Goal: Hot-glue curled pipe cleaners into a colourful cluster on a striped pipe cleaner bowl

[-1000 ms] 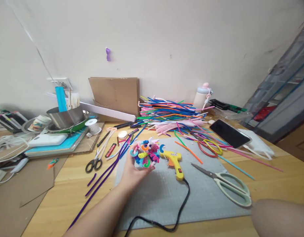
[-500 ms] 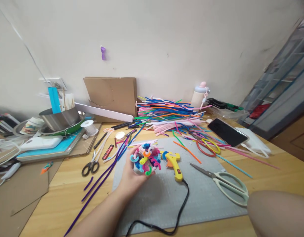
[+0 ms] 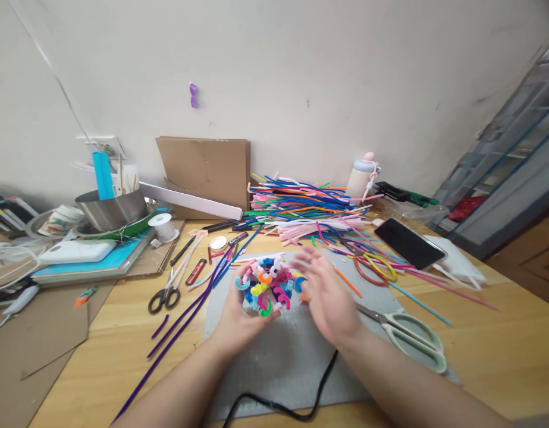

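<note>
Pipe-cleaner cluster (image 3: 263, 289): where is it sitting, and what is securing it?

It is sitting over the left-centre area of the gray mat (image 3: 265, 371). The left hand (image 3: 241, 318) is gripping it, fingers and thumb wrapping its left and near sides.

How is the right hand (image 3: 325, 294) standing?

It is extending just right of the cluster, palm open, its spread fingers blurring. It is covering most of the glue gun (image 3: 303, 296); I cannot tell whether it is touching it.

Which items are bordering the work zone?

Purple stems (image 3: 135, 391) are lying outside the mat's left edge. Large scissors (image 3: 417, 342) are lying near its right edge, just beyond the right forearm.

Where is open room showing?

Bare mat is showing between the forearms, a black cord (image 3: 283, 405) crossing its near edge onto the tabletop (image 3: 501, 356).
</note>
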A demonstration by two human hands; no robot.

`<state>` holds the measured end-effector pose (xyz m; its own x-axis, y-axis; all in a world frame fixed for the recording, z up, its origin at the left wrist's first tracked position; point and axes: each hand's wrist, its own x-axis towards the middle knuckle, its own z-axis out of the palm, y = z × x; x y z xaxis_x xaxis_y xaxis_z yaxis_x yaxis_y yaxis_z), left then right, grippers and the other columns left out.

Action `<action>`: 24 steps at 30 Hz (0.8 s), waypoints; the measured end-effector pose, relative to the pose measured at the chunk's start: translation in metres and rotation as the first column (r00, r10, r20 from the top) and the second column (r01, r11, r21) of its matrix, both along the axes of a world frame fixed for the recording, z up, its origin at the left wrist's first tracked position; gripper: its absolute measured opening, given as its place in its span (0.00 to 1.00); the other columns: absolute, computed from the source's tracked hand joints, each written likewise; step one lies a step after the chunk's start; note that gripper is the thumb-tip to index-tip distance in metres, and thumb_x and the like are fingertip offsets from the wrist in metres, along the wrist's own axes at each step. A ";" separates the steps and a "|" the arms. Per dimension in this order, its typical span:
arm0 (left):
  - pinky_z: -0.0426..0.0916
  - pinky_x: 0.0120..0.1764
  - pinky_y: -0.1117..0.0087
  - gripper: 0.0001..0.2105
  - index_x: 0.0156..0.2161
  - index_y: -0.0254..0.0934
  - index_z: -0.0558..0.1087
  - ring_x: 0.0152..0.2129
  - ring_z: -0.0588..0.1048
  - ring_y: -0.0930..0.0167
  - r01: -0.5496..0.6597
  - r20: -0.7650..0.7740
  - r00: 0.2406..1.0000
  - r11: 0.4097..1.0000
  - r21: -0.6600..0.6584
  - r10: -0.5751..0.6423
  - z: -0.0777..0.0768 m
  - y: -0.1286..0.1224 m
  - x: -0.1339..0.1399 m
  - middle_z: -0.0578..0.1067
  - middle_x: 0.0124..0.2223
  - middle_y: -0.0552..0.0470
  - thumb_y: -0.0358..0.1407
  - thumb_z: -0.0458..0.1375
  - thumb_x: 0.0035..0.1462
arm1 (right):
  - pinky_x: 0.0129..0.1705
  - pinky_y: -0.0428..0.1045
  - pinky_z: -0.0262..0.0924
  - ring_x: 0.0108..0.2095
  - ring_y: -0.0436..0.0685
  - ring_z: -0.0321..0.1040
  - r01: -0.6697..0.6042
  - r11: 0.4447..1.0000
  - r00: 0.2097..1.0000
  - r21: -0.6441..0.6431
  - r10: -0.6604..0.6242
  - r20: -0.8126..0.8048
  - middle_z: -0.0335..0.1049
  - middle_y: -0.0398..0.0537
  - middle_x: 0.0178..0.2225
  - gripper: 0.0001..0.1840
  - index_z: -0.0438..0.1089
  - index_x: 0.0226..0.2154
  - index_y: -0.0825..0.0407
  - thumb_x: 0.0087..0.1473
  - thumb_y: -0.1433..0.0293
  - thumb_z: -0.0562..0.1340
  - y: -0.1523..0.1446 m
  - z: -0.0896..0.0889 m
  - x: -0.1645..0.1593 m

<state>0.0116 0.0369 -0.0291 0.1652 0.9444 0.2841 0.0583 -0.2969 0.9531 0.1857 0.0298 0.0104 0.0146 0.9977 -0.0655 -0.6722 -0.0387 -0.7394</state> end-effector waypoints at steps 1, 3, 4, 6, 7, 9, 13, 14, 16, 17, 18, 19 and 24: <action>0.62 0.56 0.47 0.40 0.58 0.45 0.58 0.55 0.67 0.53 0.025 0.017 1.000 0.999 -0.027 -0.025 0.001 -0.001 0.000 0.67 0.59 0.42 0.40 0.71 0.40 | 0.41 0.52 0.67 0.40 0.55 0.71 -0.067 0.997 0.997 -0.043 0.065 -0.034 0.72 0.46 0.43 0.14 0.67 0.48 0.47 0.59 0.63 0.59 0.000 -0.004 -0.005; 0.62 0.56 0.49 0.40 0.57 0.41 0.60 0.55 0.67 0.52 0.088 0.056 0.995 0.992 -0.087 -0.083 0.004 -0.001 0.000 0.69 0.57 0.40 0.41 0.71 0.37 | 0.38 0.51 0.68 0.36 0.55 0.73 -0.288 0.950 0.952 -0.117 0.271 -0.146 0.76 0.46 0.39 0.17 0.68 0.47 0.47 0.59 0.58 0.56 -0.003 -0.011 -0.012; 0.63 0.55 0.51 0.40 0.56 0.40 0.61 0.54 0.68 0.52 0.122 0.070 0.991 0.985 -0.118 -0.115 0.005 -0.001 0.000 0.69 0.56 0.40 0.43 0.71 0.37 | 0.38 0.52 0.68 0.35 0.55 0.74 -0.410 0.903 0.901 -0.126 0.380 -0.208 0.76 0.48 0.38 0.21 0.68 0.47 0.49 0.59 0.54 0.54 -0.005 -0.014 -0.015; 0.65 0.54 0.52 0.38 0.55 0.40 0.63 0.54 0.68 0.52 0.190 0.060 0.981 0.968 -0.162 -0.182 0.008 0.000 -0.002 0.70 0.56 0.40 0.45 0.70 0.38 | 0.40 0.54 0.67 0.34 0.57 0.74 -0.555 0.827 0.809 -0.088 0.512 -0.289 0.77 0.52 0.39 0.29 0.68 0.49 0.54 0.59 0.49 0.51 -0.009 -0.018 -0.015; 0.65 0.53 0.53 0.37 0.55 0.41 0.64 0.53 0.68 0.52 0.218 0.035 0.976 0.961 -0.170 -0.215 0.008 0.001 -0.003 0.69 0.56 0.41 0.46 0.70 0.39 | 0.42 0.55 0.66 0.35 0.58 0.75 -0.588 0.806 0.780 -0.067 0.543 -0.312 0.77 0.54 0.39 0.30 0.68 0.49 0.55 0.58 0.48 0.51 -0.011 -0.020 -0.015; 0.65 0.53 0.52 0.38 0.56 0.42 0.63 0.54 0.67 0.52 0.239 -0.025 0.969 0.961 -0.137 -0.244 0.007 0.004 -0.006 0.67 0.57 0.40 0.48 0.69 0.39 | 0.44 0.57 0.65 0.38 0.59 0.75 -0.598 0.800 0.765 -0.051 0.550 -0.334 0.78 0.54 0.39 0.29 0.69 0.47 0.54 0.57 0.49 0.52 -0.012 -0.022 -0.012; 0.56 0.57 0.48 0.44 0.59 0.42 0.55 0.58 0.60 0.52 0.044 -0.081 0.996 0.993 0.106 -0.036 0.002 0.011 -0.008 0.61 0.59 0.39 0.55 0.66 0.40 | 0.43 0.56 0.66 0.40 0.59 0.74 -0.453 0.886 0.842 -0.101 0.389 -0.373 0.78 0.48 0.40 0.18 0.71 0.43 0.51 0.57 0.58 0.55 -0.008 -0.024 -0.010; 0.54 0.57 0.48 0.42 0.58 0.42 0.55 0.58 0.59 0.52 -0.017 -0.098 0.995 0.985 0.169 0.034 0.001 0.011 -0.008 0.60 0.59 0.40 0.56 0.65 0.40 | 0.42 0.55 0.67 0.40 0.58 0.74 -0.410 0.905 0.858 -0.117 0.338 -0.387 0.78 0.47 0.40 0.16 0.71 0.42 0.51 0.56 0.61 0.56 -0.006 -0.024 -0.010; 0.53 0.58 0.49 0.37 0.53 0.43 0.59 0.58 0.59 0.54 -0.078 -0.162 0.979 0.961 0.267 0.124 0.003 0.010 -0.006 0.60 0.57 0.42 0.56 0.65 0.40 | 0.40 0.54 0.68 0.39 0.57 0.74 -0.352 0.924 0.874 -0.147 0.269 -0.404 0.78 0.47 0.40 0.14 0.72 0.41 0.50 0.55 0.64 0.56 -0.004 -0.024 -0.010; 0.54 0.58 0.49 0.35 0.50 0.43 0.61 0.58 0.59 0.54 -0.070 -0.201 0.970 0.952 0.297 0.134 0.004 0.008 -0.004 0.59 0.56 0.42 0.55 0.66 0.40 | 0.39 0.54 0.68 0.38 0.57 0.75 -0.335 0.929 0.881 -0.157 0.249 -0.403 0.78 0.46 0.40 0.14 0.72 0.41 0.50 0.54 0.64 0.57 -0.003 -0.023 -0.011; 0.54 0.58 0.50 0.33 0.49 0.43 0.62 0.57 0.59 0.54 -0.045 -0.241 0.962 0.948 0.314 0.126 0.006 0.005 -0.003 0.59 0.56 0.43 0.54 0.66 0.40 | 0.39 0.54 0.68 0.37 0.58 0.75 -0.320 0.933 0.888 -0.163 0.235 -0.396 0.78 0.46 0.40 0.14 0.72 0.40 0.50 0.53 0.65 0.57 -0.003 -0.023 -0.011; 0.55 0.58 0.50 0.32 0.48 0.44 0.63 0.58 0.58 0.54 -0.014 -0.281 0.954 0.950 0.313 0.107 0.008 0.003 -0.002 0.58 0.56 0.43 0.54 0.66 0.40 | 0.38 0.55 0.69 0.37 0.58 0.75 -0.309 0.937 0.895 -0.162 0.228 -0.384 0.78 0.46 0.40 0.13 0.72 0.40 0.50 0.52 0.66 0.58 -0.003 -0.023 -0.012; 0.55 0.58 0.50 0.28 0.49 0.46 0.66 0.58 0.57 0.54 0.079 -0.395 0.918 0.964 0.255 0.029 0.011 -0.003 0.002 0.57 0.56 0.44 0.48 0.67 0.43 | 0.38 0.55 0.69 0.39 0.60 0.75 -0.300 0.946 0.910 -0.125 0.244 -0.337 0.78 0.46 0.36 0.14 0.73 0.39 0.50 0.50 0.67 0.58 -0.006 -0.025 -0.013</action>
<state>0.0138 0.0337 -0.0184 0.3365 0.8396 0.4265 0.3998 -0.5374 0.7425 0.1729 0.0240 -0.0142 -0.3046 0.9331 -0.1910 -0.8127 -0.3592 -0.4588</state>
